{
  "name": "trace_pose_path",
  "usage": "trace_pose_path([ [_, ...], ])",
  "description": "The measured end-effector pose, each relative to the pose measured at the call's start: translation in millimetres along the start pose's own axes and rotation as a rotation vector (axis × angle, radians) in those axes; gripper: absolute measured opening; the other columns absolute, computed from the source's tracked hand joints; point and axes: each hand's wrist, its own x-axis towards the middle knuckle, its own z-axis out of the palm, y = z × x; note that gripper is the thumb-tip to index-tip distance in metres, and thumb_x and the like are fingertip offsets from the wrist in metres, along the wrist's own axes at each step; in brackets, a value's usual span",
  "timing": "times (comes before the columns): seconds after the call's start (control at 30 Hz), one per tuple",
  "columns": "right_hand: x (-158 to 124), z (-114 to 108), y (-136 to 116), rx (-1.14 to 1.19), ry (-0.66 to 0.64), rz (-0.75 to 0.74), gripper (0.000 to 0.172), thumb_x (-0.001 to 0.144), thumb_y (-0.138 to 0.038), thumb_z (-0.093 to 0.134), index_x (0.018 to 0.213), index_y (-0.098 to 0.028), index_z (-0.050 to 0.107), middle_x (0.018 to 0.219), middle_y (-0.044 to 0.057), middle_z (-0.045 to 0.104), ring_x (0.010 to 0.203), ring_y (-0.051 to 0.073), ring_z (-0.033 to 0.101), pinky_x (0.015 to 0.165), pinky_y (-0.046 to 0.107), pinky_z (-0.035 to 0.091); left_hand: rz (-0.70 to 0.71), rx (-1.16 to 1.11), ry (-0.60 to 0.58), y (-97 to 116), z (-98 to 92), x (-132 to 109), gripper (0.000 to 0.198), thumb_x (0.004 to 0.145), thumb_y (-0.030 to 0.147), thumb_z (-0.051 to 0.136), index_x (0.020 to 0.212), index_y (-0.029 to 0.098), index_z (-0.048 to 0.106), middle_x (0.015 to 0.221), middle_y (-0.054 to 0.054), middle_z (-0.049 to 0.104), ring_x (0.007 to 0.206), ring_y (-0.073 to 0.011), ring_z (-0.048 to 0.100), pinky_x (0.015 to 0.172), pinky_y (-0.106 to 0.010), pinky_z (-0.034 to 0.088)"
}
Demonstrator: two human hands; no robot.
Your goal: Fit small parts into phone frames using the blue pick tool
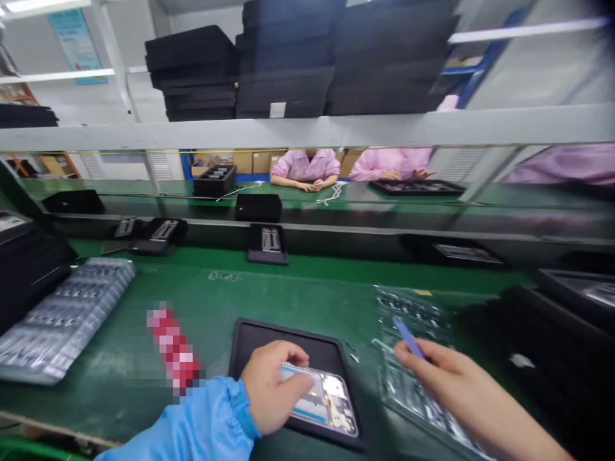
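**Fingers: bent over phone frame (331, 398) with left hand (271, 387), pinching blue tool (407, 337) with right hand (444, 370)**

Apparently touching frame with left thumb; cannot tell how firmly. Frame in black tray (269, 334), right beneath left fingers. Pinching tool above clear plastic tray (413, 304), below right fingers. Probably steadying with left, working tool with right. Next likely calls for still frame, careful tool tip.

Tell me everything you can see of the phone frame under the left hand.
The frame is a thin, silvery, metallic-looking rectangle with rounded corners and a pale rim. Blue strips run along its long sides, and small gold-coloured parts sit toward its right end. It lies on a black tray, slanting nearer the viewer toward the right. The left hand hides its left end, thumb over it; how firmly is unclear.
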Motion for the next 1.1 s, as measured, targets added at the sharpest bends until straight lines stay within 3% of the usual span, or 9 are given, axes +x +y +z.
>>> trace_pose_path([
  [0.1,-23.6,42.8,-34.4,0.221,-0.335,0.032,0.046,0.087,-0.064,0.055,0.087,-0.019,0.069,0.067,0.001,0.059,0.059,0.014,0.049,0.052,0.024,0.039,-0.058,-0.13,0.011,-3.5,5.5,2.9,0.031,0.069,0.018,0.08,0.1,0.019,0.076,0.095,-0.003,0.077,0.091,-0.021,0.069,0.088,-0.032,0.051],
  [0.2,-35.3,75.6,-57.6,0.283,-0.454,-0.029,0.046,0.083,-0.065,0.06,0.085,-0.02,0.069,0.077,0.003,0.066,0.07,0.017,0.057,0.061,0.023,0.046,-0.111,-0.217,-0.008,-16.5,4.4,1.1,0.027,0.068,0.02,0.083,0.095,0.017,0.078,0.086,-0.002,0.076,0.074,-0.0151,0.064,0.074,-0.027,0.05],
  [0.3,-35.1,94.3,-66.8,0.243,-0.446,-0.061,0.049,0.085,-0.067,0.056,0.086,-0.02,0.069,0.074,0.002,0.065,0.068,0.017,0.056,0.058,0.022,0.046,-0.143,-0.297,-0.002,-35.7,-1.2,-4.2,0.024,0.069,0.021,0.082,0.092,0.016,0.078,0.082,-0.002,0.076,0.061,-0.0099,0.056,0.062,-0.023,0.045],
  [0.53,-30.0,106.2,-69.4,0.17,-0.417,-0.122,0.05,0.087,-0.069,0.051,0.088,-0.021,0.065,0.082,0.002,0.071,0.079,0.019,0.065,0.068,0.021,0.051,-0.135,-0.503,0.038,-59.6,-7.6,-10.3,0.032,0.071,0.016,0.079,0.101,0.013,0.07,0.087,-0.008,0.078,0.07,-0.0142,0.067,0.066,-0.024,0.049],
  [0.73,-30.3,108.0,-58.3,0.124,-0.369,-0.176,0.048,0.089,-0.065,0.051,0.1,-0.021,0.069,0.083,0.002,0.073,0.078,0.018,0.069,0.067,0.021,0.054,-0.109,-0.45,0.055,-54.5,-6.9,-10.7,0.026,0.075,0.017,0.076,0.1,0.015,0.069,0.089,-0.009,0.079,0.079,-0.0191,0.073,0.073,-0.027,0.054],
  [0.87,-29.8,104.2,-59.4,0.087,-0.194,-0.301,0.048,0.085,-0.058,0.062,0.116,-0.022,0.07,0.113,0.006,0.075,0.098,0.022,0.072,0.079,0.024,0.058,-0.057,-0.198,0.057,-44.1,-11.0,-13.7,0.027,0.078,0.015,0.073,0.104,0.019,0.069,0.09,-0.005,0.081,0.081,-0.0199,0.075,0.075,-0.028,0.055],
  [0.93,-30.5,101.9,-65.6,0.066,-0.19,-0.395,0.047,0.085,-0.054,0.066,0.12,-0.024,0.069,0.124,0.007,0.072,0.108,0.022,0.07,0.088,0.025,0.058,0.02,-0.1,0.037,-37.1,-13.3,-16.6,0.03,0.079,0.011,0.071,0.107,0.02,0.067,0.093,-0.003,0.081,0.086,-0.0194,0.076,0.081,-0.028,0.056],
  [1.03,-34.0,103.1,-72.7,0.031,-0.278,-0.553,0.03,0.094,-0.046,0.06,0.113,-0.027,0.073,0.12,0.006,0.073,0.101,0.018,0.072,0.085,0.022,0.058,0.117,-0.021,0.035,-29.0,-13.8,-21.5,0.035,0.081,0.007,0.065,0.113,0.022,0.063,0.099,-0.002,0.081,0.095,-0.0188,0.076,0.091,-0.029,0.056],
  [1.1,-36.9,107.8,-71.2,0.015,-0.225,-0.647,0.024,0.098,-0.038,0.055,0.106,-0.027,0.074,0.114,0.005,0.074,0.095,0.016,0.072,0.081,0.021,0.058,0.131,0.018,0.053,-26.7,-12.2,-24.1,0.037,0.082,0.007,0.062,0.117,0.022,0.06,0.1,-0.001,0.081,0.099,-0.0194,0.075,0.095,-0.031,0.055],
])
